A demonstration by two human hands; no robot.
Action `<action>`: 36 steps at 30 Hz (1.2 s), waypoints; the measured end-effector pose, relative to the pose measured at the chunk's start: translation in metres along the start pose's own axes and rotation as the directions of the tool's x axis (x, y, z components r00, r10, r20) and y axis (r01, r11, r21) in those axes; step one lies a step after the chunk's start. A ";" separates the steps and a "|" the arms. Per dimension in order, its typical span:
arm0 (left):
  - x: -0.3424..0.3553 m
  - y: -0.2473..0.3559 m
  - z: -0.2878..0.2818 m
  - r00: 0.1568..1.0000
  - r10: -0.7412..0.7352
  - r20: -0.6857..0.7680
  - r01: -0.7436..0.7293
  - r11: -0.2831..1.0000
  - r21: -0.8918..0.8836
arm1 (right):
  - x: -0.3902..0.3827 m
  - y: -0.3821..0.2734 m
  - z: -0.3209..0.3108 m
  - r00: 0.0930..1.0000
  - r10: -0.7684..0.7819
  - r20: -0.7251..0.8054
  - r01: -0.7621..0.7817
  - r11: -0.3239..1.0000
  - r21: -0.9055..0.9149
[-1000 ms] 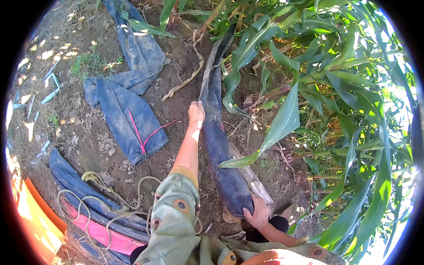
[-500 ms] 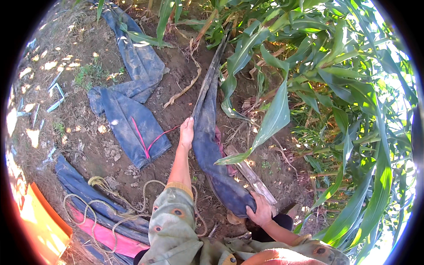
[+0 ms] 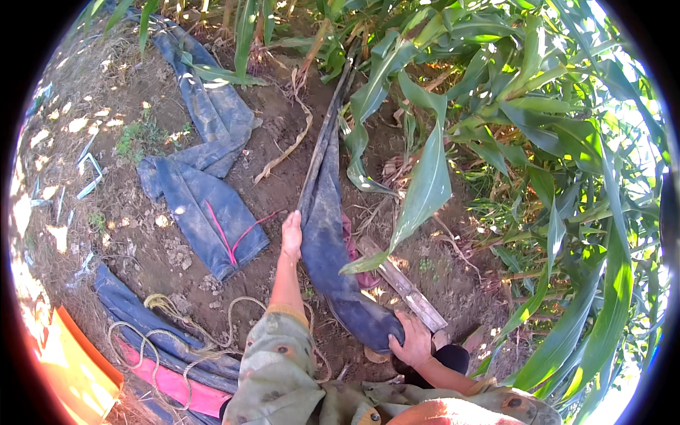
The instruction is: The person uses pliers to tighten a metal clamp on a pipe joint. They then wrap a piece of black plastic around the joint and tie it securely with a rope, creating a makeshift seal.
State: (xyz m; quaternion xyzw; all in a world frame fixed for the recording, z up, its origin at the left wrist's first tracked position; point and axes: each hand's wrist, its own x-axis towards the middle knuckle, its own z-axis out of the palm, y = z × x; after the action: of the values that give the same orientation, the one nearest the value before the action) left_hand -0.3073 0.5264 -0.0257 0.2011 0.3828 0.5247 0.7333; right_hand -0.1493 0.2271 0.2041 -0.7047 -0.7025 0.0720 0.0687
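Observation:
A long, dirty dark-blue flat hose (image 3: 320,237) runs from the corn stalks toward me, narrow and folded at the far part, wider near me. My left hand (image 3: 291,232) rests against its left edge, fingers stretched forward along it; the thumb is hard to make out. At the hose's near, rounded end, my right hand (image 3: 414,338) grips it, with the thumb on the near side and the fingers over the right side. A bit of dull pink cloth (image 3: 348,237) shows along the hose's right edge.
Another blue flat hose (image 3: 207,212) with a pink string (image 3: 230,248) lies folded at left. Below it are more blue layers (image 3: 145,308), a pink strip (image 3: 173,379), beige rope (image 3: 191,322) and an orange sheet (image 3: 78,365). A wooden board (image 3: 407,290) lies beside tall corn (image 3: 552,177).
The view has shifted slightly, so most things sit a little farther left. Both hands stay at about the same spots on the hose; its near end looks slightly more bunched.

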 end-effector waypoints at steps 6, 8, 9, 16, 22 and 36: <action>0.012 -0.014 -0.038 0.990 0.131 -0.056 -0.081 0.844 0.530 | 0.001 -0.005 0.015 1.000 0.019 0.019 -0.021 0.995 0.100; -0.019 -0.026 -0.007 0.992 0.042 -0.121 0.015 0.901 0.434 | -0.008 0.005 0.012 0.999 0.034 0.011 -0.035 0.998 0.047; -0.032 -0.026 -0.002 0.995 -0.013 -0.097 0.049 0.924 0.379 | -0.009 0.006 0.010 0.999 0.041 0.008 -0.041 0.999 0.030; -0.115 -0.032 0.007 0.973 -0.229 -0.036 0.232 0.955 0.185 | -0.011 0.015 0.019 0.997 0.067 0.026 -0.068 0.997 0.041; -0.203 -0.043 0.023 0.896 -0.442 -0.030 0.426 0.841 0.332 | -0.013 0.024 0.009 0.985 0.025 0.170 -0.039 0.996 0.076; -0.341 -0.042 0.088 0.808 -0.546 0.223 0.475 0.827 0.303 | -0.011 0.070 0.000 0.912 -0.182 0.367 0.112 0.973 0.203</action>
State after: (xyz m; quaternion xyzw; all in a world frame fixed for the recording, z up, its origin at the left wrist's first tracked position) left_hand -0.2664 0.2056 0.1196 0.2515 0.3657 0.2217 0.8683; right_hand -0.0804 0.2158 0.1902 -0.6131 -0.7442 0.2652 -0.0018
